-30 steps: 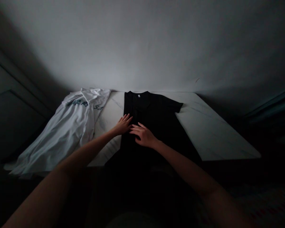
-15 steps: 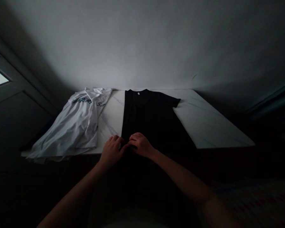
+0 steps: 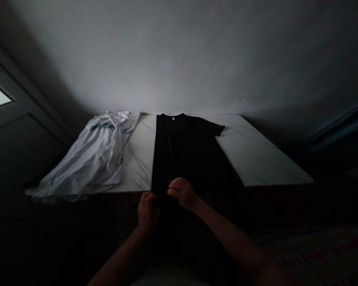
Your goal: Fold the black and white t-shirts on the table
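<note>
A black T-shirt [image 3: 193, 155] lies on the white marble-patterned table [image 3: 256, 159], its neck with a small label toward the wall. One short sleeve points right; the left side makes a straight edge, with no sleeve showing there. At the near end of that edge, my left hand [image 3: 148, 212] is closed on the shirt's lower left corner, just off the table's front edge. My right hand [image 3: 183, 192] is over the lower part of the shirt, its fingers curled and pressed together on the cloth. Darkness hides the shirt's hem and my fingertips.
A rumpled white T-shirt [image 3: 89, 155] with dark lettering lies on the table's left part and hangs over the front edge. Behind the table rises a pale wall [image 3: 179, 55]. A door [image 3: 14, 127] stands at the left. Colourful patterned fabric [image 3: 325, 254] shows dimly at lower right.
My hands were close together at the shirt's left edge. The left hand has moved down toward me, and the right hand has shifted slightly right and nearer, so they are now apart.
</note>
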Action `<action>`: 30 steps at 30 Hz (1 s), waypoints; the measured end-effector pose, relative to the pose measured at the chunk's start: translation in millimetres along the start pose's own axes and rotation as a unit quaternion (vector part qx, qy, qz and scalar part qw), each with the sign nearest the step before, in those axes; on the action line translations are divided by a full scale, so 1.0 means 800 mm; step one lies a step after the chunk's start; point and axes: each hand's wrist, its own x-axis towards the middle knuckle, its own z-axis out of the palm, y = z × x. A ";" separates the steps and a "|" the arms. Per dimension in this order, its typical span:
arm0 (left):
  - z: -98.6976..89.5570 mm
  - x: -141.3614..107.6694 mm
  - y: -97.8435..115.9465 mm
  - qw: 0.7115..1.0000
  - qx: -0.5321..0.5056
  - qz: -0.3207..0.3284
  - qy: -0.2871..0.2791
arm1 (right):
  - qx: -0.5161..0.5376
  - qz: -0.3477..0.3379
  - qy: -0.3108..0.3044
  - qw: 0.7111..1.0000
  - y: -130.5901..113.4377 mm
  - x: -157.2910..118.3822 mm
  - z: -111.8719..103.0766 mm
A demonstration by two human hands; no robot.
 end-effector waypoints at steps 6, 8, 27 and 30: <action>-0.013 -0.001 -0.002 0.997 -0.040 0.066 -0.028 | -0.020 -0.040 0.014 0.999 -0.003 -0.017 -0.011; -0.019 -0.002 -0.004 0.994 -0.030 0.104 -0.033 | -0.026 -0.040 -0.008 0.999 -0.004 -0.023 -0.010; 0.177 0.376 -0.143 0.935 0.108 0.100 -0.322 | -0.082 0.318 -0.154 0.932 0.193 0.147 -0.043; 0.265 0.405 -0.183 0.930 0.112 0.066 -0.344 | -0.067 0.270 -0.203 0.939 0.181 0.156 0.000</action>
